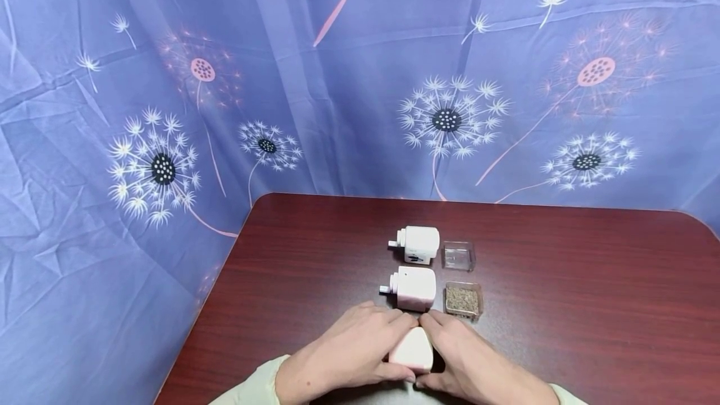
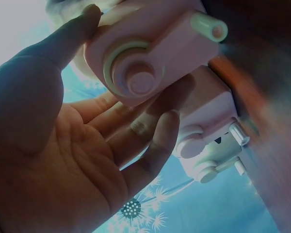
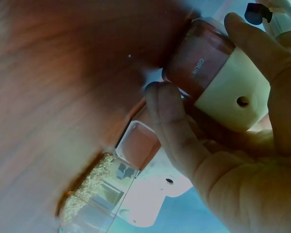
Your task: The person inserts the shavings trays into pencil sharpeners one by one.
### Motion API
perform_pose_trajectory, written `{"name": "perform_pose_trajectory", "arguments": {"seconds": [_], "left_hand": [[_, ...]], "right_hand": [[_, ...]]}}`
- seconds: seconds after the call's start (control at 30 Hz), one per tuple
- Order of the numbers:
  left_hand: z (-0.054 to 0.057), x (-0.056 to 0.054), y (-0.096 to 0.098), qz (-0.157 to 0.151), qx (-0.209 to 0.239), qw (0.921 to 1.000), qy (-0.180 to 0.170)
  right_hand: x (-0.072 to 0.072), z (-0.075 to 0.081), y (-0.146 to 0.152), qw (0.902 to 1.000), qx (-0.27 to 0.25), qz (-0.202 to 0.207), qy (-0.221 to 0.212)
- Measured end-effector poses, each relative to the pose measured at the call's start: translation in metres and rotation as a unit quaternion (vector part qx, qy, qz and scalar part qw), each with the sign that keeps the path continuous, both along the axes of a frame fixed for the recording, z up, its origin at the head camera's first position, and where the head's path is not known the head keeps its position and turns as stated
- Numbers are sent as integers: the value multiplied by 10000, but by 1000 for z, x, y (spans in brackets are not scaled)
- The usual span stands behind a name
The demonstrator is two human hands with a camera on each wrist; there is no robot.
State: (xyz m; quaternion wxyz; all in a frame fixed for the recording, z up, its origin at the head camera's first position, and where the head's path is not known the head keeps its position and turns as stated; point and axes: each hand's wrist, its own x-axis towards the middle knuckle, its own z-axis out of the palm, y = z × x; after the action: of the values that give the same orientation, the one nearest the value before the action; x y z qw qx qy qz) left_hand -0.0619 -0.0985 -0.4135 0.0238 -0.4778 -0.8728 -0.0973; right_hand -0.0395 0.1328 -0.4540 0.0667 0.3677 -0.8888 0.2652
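Note:
Near the table's front edge, both hands hold a pale pencil sharpener between them. My left hand grips its left side, thumb on the near edge and fingers at the far corner. In the left wrist view, the round hub and green-tipped crank handle face that palm. From the right, my right hand holds it with thumb and fingertips at opposite edges. The right wrist view shows its see-through drawer fitted in the body, between those fingertips.
Beyond the hands, a pinkish sharpener and a white sharpener lie in a row, cranks leftward. To their right sit a clear drawer of shavings and another clear drawer. A dandelion-print cloth hangs behind the brown table.

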Motion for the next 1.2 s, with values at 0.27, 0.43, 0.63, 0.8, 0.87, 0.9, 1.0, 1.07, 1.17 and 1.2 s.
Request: {"name": "perform_pose_trajectory", "arguments": {"seconds": [0.27,0.43,0.63,0.8,0.87,0.9,1.0,1.07,1.17,1.2], "left_hand": [[2,-1,0,-1,48,10000,-61],[6,-2,-1,19,68,9999,-148],[12,-7,-5,215,128,9994,-226],[17,-13,-10,364,236,9987,-281],[19,-14,-11,410,258,9983,-327],[19,-15,-11,427,252,9982,-343],[21,-16,-12,500,230,9974,-472],[23,-16,-13,571,204,9969,-508],[26,-18,-15,692,215,9960,-521],[27,-19,-15,731,217,9959,-493]], "right_hand": [[0,3,2,10000,3,7,-100],[0,11,4,9992,182,-32,-360],[-3,21,9,9983,395,-6,-433],[-7,26,15,9988,428,26,-252],[-8,28,18,9989,404,55,-236],[-8,29,19,9988,402,69,-253],[-8,32,21,9986,401,116,-323],[-9,34,22,9986,419,107,-313],[-10,37,25,9985,506,-5,-207],[-10,38,26,9984,542,-50,-153]]}}
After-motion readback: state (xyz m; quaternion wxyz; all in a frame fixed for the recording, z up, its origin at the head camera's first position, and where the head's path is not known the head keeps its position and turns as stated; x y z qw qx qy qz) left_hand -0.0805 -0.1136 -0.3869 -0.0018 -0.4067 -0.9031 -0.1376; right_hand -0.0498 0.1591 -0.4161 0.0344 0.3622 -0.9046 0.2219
